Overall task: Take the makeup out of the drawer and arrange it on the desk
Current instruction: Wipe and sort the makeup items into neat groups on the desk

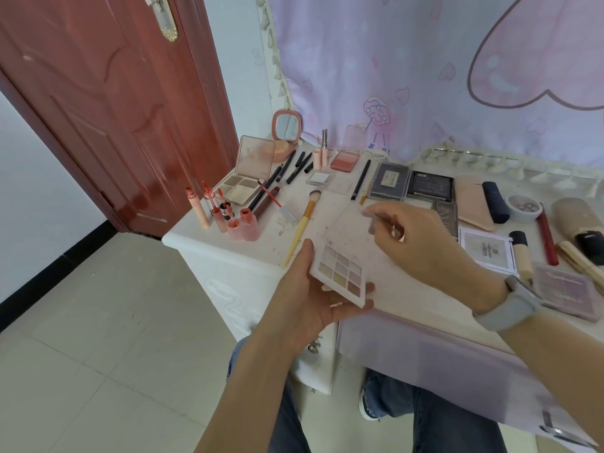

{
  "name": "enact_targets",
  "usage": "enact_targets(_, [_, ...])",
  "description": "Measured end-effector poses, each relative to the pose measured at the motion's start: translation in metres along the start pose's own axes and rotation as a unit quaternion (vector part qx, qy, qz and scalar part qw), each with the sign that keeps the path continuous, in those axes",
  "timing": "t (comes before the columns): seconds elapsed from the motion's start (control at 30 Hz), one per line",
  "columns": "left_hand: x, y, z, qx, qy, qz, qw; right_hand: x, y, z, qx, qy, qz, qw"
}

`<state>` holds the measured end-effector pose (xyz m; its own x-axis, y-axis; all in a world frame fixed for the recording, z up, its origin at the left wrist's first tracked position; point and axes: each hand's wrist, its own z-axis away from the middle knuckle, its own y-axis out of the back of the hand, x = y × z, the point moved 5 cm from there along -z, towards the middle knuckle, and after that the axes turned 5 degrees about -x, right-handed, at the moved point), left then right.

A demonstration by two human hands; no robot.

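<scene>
holding open eyeshadow palette (340, 269) in left hand (313, 305) grip, right hand (421, 243) pinching small applicator (380, 219)

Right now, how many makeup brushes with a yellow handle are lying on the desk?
1. The yellow-handled brush lies on the desk left of the palette held in the left hand. Others may be hidden behind the right hand.

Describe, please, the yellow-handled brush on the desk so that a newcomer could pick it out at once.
Start at the red door and go right to the white desk. The brush lies near the desk's front left corner, between the pink bottles and the palette held in the left hand. It alone has a long yellow handle and a fluffy tan head.
</scene>
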<state>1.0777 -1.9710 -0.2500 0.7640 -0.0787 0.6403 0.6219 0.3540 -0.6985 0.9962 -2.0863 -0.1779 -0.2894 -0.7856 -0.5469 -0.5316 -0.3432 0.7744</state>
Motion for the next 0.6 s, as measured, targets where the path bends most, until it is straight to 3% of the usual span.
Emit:
enact_targets(0.1, [0.011,0.008,0.004,0.079,-0.066,-0.075,0.992,0.015,0.000,-0.018,0.000,-0.039,0.006,0.999])
enact_targets(0.17, [0.016,0.012,0.008,0.147,-0.116,-0.224,0.956,0.023,-0.002,-0.027,-0.008,-0.044,0.019,0.999])
enact_targets(0.2, [0.017,0.012,0.010,0.180,-0.135,-0.328,0.918,0.026,-0.003,-0.032,-0.016,-0.042,0.029,0.999])
enact_targets(0.3, [0.017,0.008,0.014,0.240,-0.188,-0.575,0.759,0.035,-0.011,-0.042,-0.062,-0.050,0.046,0.996])
enact_targets(0.43, [0.007,0.003,0.004,0.225,-0.168,-0.721,0.633,0.046,-0.017,-0.052,-0.100,-0.066,0.074,0.990])
enact_targets(0.5, [0.005,0.002,-0.001,0.234,-0.162,-0.753,0.593,0.048,-0.018,-0.055,-0.105,-0.056,0.097,0.988])
enact_targets(0.6, [0.004,0.002,-0.003,0.247,-0.183,-0.757,0.576,0.053,-0.015,-0.061,-0.097,-0.031,0.124,0.987])
